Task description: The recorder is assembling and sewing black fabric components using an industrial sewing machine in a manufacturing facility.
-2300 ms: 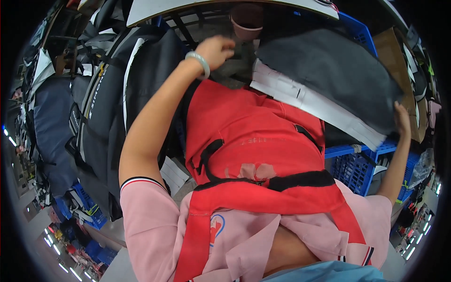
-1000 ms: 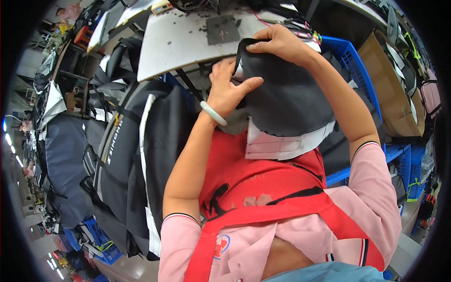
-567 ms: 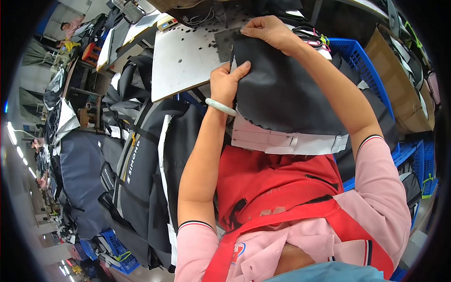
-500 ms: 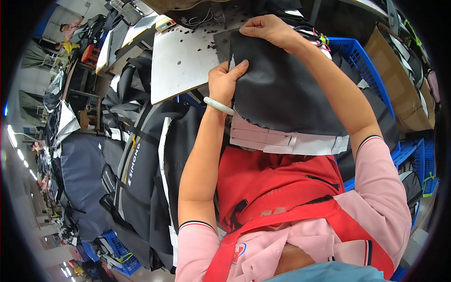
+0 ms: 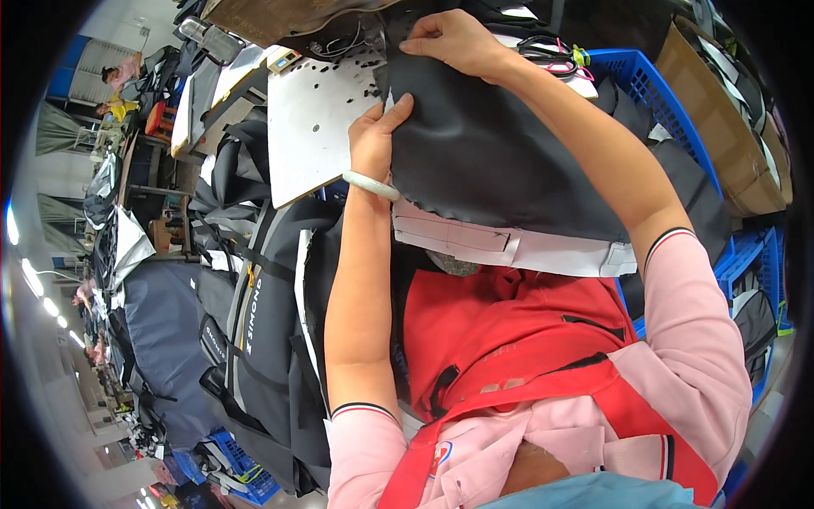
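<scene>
A large black fabric panel (image 5: 509,144) slopes from the white work table down over my lap, its lower edge lined by a white strip (image 5: 543,254) with stitched lines. My left hand (image 5: 377,136), a pale bangle on its wrist, grips the panel's left edge with the thumb on top. Farther up, the fingers of my right hand (image 5: 449,42) pinch the panel's top left corner. Another dark layer lies under the sheet near that corner; how the two join is hidden.
Small black scraps dot the white work table (image 5: 309,144). Black bags with straps (image 5: 263,339) are heaped at my left. On the right stand a blue plastic basket (image 5: 670,97) and a cardboard box (image 5: 738,136) full of pieces. Black-handled scissors (image 5: 547,51) lie beyond my right forearm.
Both hands and the panel have shifted left and slightly up in the picture, the panel's corner going farther toward the machine end. The view has turned a little too. Both grips stay.
</scene>
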`<state>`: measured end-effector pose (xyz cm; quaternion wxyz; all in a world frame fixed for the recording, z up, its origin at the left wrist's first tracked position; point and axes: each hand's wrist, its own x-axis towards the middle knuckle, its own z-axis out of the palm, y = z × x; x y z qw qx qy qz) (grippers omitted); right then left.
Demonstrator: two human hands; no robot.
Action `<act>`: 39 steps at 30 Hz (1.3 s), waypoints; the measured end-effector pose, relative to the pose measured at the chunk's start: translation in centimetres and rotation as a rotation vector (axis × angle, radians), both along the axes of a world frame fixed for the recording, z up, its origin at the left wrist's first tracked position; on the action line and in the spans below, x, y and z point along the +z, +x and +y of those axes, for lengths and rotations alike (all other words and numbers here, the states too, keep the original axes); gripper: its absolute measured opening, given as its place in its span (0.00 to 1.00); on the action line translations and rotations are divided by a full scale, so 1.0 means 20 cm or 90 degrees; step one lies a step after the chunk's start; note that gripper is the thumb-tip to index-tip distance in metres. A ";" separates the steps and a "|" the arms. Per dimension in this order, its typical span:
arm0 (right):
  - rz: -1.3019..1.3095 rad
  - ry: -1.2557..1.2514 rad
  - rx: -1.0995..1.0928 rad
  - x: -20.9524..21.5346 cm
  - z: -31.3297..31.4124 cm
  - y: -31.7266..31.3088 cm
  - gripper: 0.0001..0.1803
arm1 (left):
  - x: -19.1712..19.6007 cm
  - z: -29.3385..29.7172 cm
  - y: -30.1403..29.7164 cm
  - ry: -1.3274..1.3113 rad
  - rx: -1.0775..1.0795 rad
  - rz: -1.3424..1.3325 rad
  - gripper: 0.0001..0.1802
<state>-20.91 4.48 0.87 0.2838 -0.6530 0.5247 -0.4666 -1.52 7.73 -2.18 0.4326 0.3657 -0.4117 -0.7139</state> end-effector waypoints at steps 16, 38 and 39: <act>0.016 0.001 -0.040 0.04 0.01 -0.01 0.11 | -0.01 -0.02 -0.01 -0.008 0.004 -0.026 0.13; 0.465 0.375 0.216 0.03 0.98 -0.53 0.26 | -0.12 0.72 0.06 -0.354 -0.054 -0.184 0.22; 0.463 0.318 0.167 0.12 1.05 -0.67 0.23 | -0.11 0.75 0.01 -0.339 -0.052 -0.139 0.24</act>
